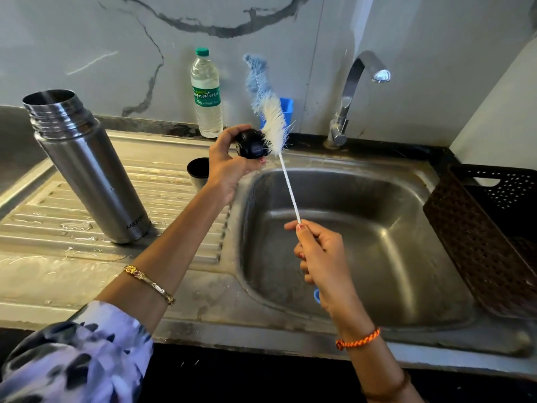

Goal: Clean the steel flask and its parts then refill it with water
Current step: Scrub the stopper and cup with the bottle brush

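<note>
1. Steel flask (87, 167) stands open and upright on the wet ribbed drainboard (174, 181) of the bench, left of the sink (343, 242); its mouth is uncovered, so it has been taken apart.
2. Over the sink's left rim, the left hand (229, 158) grips the black stopper (252, 144), while the right hand (322, 257) pinches the white stem of the bottle brush (270, 112), whose bristles touch the stopper. Scrubbing this part looks to be the step under way.
3. A dark cup (197, 170) sits on the drainboard behind the left wrist; whether it is washed I cannot tell.
4. The tap (357, 91) shows no running water, and the sink holds none.
5. Judging from this, the task is about midway: rinsing the parts, reassembly and refilling remain, perhaps from the water bottle (206, 94) by the wall.
</note>
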